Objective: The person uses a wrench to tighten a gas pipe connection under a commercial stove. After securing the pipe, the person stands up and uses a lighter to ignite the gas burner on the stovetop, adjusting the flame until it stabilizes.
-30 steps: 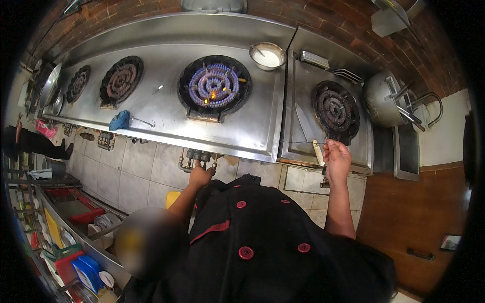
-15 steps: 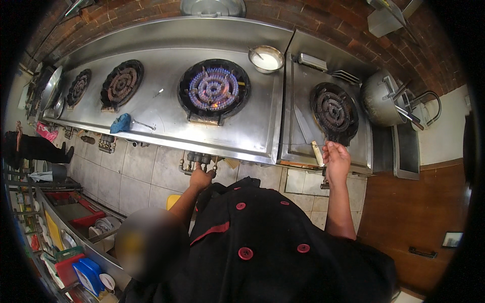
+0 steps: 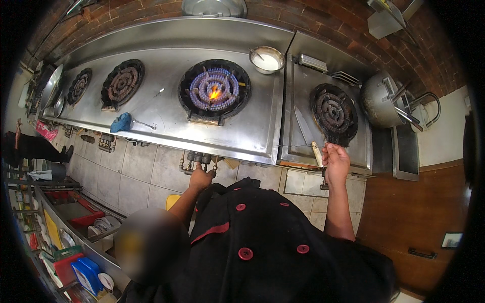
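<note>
At the stove's front edge my left hand (image 3: 200, 179) is closed on one of the brass gas valves (image 3: 191, 160), its fingertips partly hidden. Above it, the large burner (image 3: 214, 89) burns with blue rings and an orange flare near the middle. My right hand (image 3: 337, 162) is closed in a pinch beside the unlit right burner (image 3: 332, 112). A thin dark line runs leftward near its fingertips; whether they hold it, I cannot tell. Close to those fingers lies a knife (image 3: 304, 126), blade on the steel top and pale handle toward me.
A metal bowl of white liquid with a spoon (image 3: 267, 60) stands behind the lit burner. A blue cloth (image 3: 121, 122) and a ladle-like utensil lie left. A big pot (image 3: 386, 98) stands far right. Another person's dark-clothed leg (image 3: 38, 149) shows at far left.
The flame on the large burner has shifted: an orange flare now stands out near its centre. Both hands stay nearly where they were.
</note>
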Demonstrator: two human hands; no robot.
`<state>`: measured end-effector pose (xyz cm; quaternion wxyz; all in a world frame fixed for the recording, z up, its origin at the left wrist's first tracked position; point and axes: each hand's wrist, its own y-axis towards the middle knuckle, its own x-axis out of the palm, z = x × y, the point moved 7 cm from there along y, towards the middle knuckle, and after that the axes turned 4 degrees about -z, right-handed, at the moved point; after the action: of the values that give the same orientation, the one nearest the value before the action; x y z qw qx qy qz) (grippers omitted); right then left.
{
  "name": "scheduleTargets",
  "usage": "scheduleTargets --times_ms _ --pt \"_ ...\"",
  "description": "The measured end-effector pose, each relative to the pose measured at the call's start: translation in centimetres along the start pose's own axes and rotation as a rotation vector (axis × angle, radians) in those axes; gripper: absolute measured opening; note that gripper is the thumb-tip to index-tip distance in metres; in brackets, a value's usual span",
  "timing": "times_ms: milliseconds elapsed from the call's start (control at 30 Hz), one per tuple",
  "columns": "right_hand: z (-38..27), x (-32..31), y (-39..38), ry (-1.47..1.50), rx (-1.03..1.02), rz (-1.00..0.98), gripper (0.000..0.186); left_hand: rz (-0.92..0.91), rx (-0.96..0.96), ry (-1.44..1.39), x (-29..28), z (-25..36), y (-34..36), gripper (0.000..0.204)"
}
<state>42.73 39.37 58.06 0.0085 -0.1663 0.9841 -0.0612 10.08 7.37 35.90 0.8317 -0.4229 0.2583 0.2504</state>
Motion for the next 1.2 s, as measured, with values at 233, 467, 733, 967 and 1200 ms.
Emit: scheduleTargets --times_ms 233,467,733,967,1200 --pt "0.1 -0.1 -0.1 0.009 -0.002 0.004 0.016 -0.031 -0.042 0.004 -0.5 0.6 -0.6 0.095" --pt "0.4 -0.4 0.0 0.004 0.002 0.014 0.016 -0.052 -0.028 0.023 -0.6 1.4 -0.9 0.094" --pt "0.1 -0.2 -0.2 0.016 -0.01 0.011 0.017 0.032 -0.004 0.047 -0.1 -0.5 0.2 0.094" --pt "0.0 -0.3 -0.4 0.008 -0.009 0.011 0.017 -0.037 -0.049 0.032 -0.7 0.9 -0.9 0.094" --pt "-0.1 -0.1 -0.6 0.005 -0.008 0.012 0.017 0.02 -0.004 0.004 -0.3 -0.5 0.0 0.092"
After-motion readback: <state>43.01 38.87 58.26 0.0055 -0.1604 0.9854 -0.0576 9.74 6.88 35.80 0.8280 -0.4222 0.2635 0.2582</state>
